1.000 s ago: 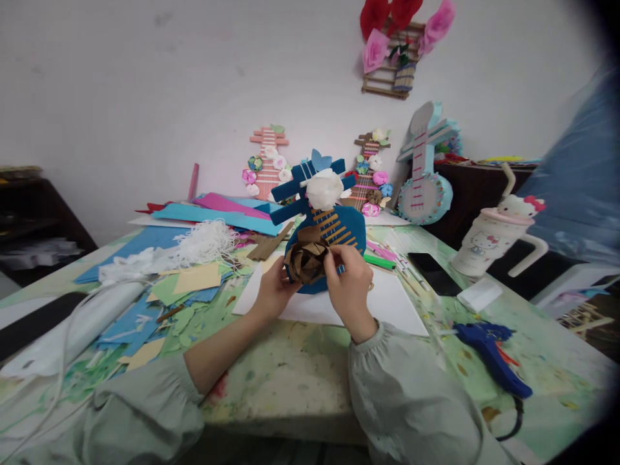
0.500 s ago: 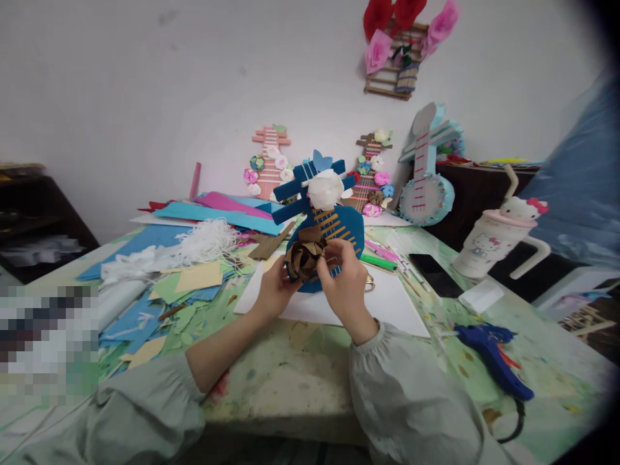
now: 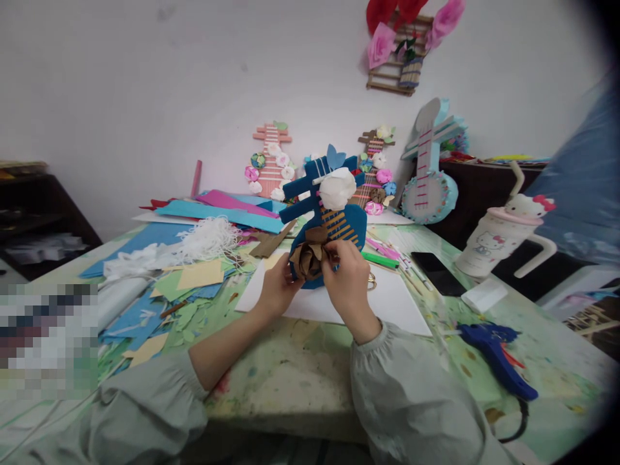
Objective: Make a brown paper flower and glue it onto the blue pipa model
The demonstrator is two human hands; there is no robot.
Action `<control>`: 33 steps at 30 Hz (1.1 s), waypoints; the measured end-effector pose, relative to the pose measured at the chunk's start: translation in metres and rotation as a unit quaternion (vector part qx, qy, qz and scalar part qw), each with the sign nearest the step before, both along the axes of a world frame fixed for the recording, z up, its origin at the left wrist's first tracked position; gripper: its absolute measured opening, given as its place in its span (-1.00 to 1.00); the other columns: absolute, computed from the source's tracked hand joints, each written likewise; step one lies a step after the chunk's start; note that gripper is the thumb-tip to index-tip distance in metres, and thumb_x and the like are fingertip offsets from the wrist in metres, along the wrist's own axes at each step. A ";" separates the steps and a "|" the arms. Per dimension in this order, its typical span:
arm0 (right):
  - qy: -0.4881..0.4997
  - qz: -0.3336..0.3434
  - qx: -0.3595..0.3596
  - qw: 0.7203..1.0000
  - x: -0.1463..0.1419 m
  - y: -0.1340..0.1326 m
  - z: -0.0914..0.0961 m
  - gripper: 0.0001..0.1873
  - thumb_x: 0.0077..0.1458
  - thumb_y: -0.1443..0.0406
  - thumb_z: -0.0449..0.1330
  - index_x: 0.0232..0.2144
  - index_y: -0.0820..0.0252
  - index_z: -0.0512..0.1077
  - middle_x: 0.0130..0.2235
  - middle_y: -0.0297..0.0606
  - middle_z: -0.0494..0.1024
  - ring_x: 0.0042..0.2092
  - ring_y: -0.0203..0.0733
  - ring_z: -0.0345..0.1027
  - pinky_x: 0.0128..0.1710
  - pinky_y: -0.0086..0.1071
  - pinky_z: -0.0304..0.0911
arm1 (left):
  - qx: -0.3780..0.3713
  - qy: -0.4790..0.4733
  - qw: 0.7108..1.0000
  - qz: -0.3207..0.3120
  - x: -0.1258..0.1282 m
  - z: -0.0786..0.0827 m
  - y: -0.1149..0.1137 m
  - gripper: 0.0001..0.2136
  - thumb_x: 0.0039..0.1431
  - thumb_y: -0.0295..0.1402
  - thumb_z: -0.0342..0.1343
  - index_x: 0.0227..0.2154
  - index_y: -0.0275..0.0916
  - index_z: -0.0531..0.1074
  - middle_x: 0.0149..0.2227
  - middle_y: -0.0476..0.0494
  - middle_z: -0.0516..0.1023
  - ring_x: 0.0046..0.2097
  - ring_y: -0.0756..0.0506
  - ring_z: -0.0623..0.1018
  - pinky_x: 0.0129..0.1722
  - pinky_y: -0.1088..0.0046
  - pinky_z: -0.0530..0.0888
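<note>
As left hand point(image 3: 277, 290) and right hand point(image 3: 347, 287) pinch brown crumpled paper flower point(image 3: 310, 258) on blue foam lute point(image 3: 357, 223):
even pressure looks best; spare strings.

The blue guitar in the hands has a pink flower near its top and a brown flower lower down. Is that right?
Not quite. The head view shows that the flower near the top of the blue guitar is a white flower, not pink. The brown flower lower down is right. The left hand holds the guitar there, and the right hand pinches the brown flower.
</note>
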State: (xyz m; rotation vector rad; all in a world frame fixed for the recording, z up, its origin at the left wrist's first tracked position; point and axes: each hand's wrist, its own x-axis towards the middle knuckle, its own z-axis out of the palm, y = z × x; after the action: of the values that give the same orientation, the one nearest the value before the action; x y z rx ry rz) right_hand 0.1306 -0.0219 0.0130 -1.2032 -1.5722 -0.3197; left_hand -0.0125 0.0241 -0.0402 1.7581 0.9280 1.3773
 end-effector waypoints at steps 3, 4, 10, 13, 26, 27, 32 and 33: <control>-0.038 -0.015 0.012 0.999 -0.001 -0.001 0.000 -0.83 0.00 0.48 0.02 -0.38 0.15 0.33 -0.34 -0.23 0.42 -0.31 -0.14 0.30 -0.34 -0.33 0.21 | 0.003 0.002 1.000 0.001 0.000 0.001 -0.001 -0.57 -0.11 -0.42 0.21 -0.09 -0.27 0.33 -0.31 -0.09 0.57 -0.30 -0.11 0.58 -0.32 0.41 0.54; -0.051 -0.021 0.017 0.998 -0.002 -0.002 0.001 -0.83 0.02 0.48 0.02 -0.37 0.16 0.33 -0.34 -0.23 0.42 -0.31 -0.15 0.29 -0.35 -0.33 0.20 | 0.003 0.003 1.000 -0.001 0.000 0.001 -0.001 -0.58 -0.11 -0.43 0.20 -0.10 -0.27 0.33 -0.32 -0.09 0.57 -0.31 -0.10 0.58 -0.33 0.42 0.54; -0.075 -0.045 0.023 0.996 -0.003 -0.002 0.001 -0.83 0.07 0.44 0.01 -0.32 0.16 0.36 -0.30 -0.19 0.44 -0.31 -0.14 0.33 -0.38 -0.34 0.21 | 0.010 -0.006 1.000 -0.010 0.001 0.000 -0.001 -0.61 -0.08 -0.41 0.21 -0.12 -0.25 0.33 -0.32 -0.07 0.57 -0.30 -0.09 0.58 -0.32 0.43 0.54; -0.001 -0.006 0.010 1.000 -0.001 -0.001 0.003 -0.82 0.03 0.41 0.05 -0.28 0.18 0.36 -0.30 -0.20 0.48 -0.32 -0.15 0.37 -0.33 -0.31 0.27 | -0.002 -0.034 0.999 -0.024 0.001 0.000 0.002 -0.57 -0.10 -0.40 0.24 -0.10 -0.25 0.32 -0.25 -0.11 0.57 -0.27 -0.11 0.58 -0.28 0.39 0.55; 0.263 0.213 -0.172 0.925 0.010 0.004 -0.002 -0.68 -0.12 0.36 0.11 -0.21 0.12 0.30 -0.34 -0.32 0.54 -0.37 -0.18 0.51 -0.33 -0.28 0.43 | -0.080 -0.114 0.990 -0.032 0.000 0.009 0.004 -0.45 -0.19 -0.35 0.32 -0.06 -0.25 0.30 -0.15 -0.18 0.55 -0.22 -0.14 0.59 -0.26 0.32 0.57; 0.259 0.212 -0.179 0.925 0.008 0.004 -0.003 -0.66 -0.13 0.35 0.15 -0.20 0.11 0.29 -0.35 -0.33 0.54 -0.36 -0.18 0.51 -0.33 -0.28 0.44 | -0.078 -0.115 0.990 -0.034 0.000 0.008 0.004 -0.45 -0.18 -0.35 0.32 -0.07 -0.24 0.30 -0.14 -0.18 0.54 -0.20 -0.15 0.59 -0.26 0.33 0.57; 0.239 0.199 -0.181 0.933 0.000 0.006 -0.009 -0.51 -0.18 0.39 0.21 -0.13 0.09 0.22 -0.32 -0.32 0.54 -0.31 -0.13 0.51 -0.30 -0.23 0.44 | -0.075 -0.102 0.990 -0.056 0.001 0.006 0.001 -0.48 -0.14 -0.34 0.30 -0.07 -0.25 0.28 -0.10 -0.19 0.52 -0.14 -0.16 0.58 -0.24 0.36 0.56; 0.243 0.204 -0.174 0.932 -0.001 0.007 -0.011 -0.51 -0.17 0.39 0.20 -0.12 0.09 0.22 -0.32 -0.32 0.54 -0.30 -0.13 0.51 -0.28 -0.23 0.44 | -0.071 -0.100 0.991 -0.062 0.001 0.006 0.001 -0.48 -0.14 -0.34 0.29 -0.07 -0.25 0.28 -0.09 -0.20 0.52 -0.14 -0.16 0.58 -0.23 0.36 0.56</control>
State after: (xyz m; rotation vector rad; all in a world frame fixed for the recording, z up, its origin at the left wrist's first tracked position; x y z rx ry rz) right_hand 0.1294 -0.0151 0.0023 -1.0724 -1.4178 0.5142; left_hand -0.0112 0.0247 -0.0343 1.5151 0.7743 1.3454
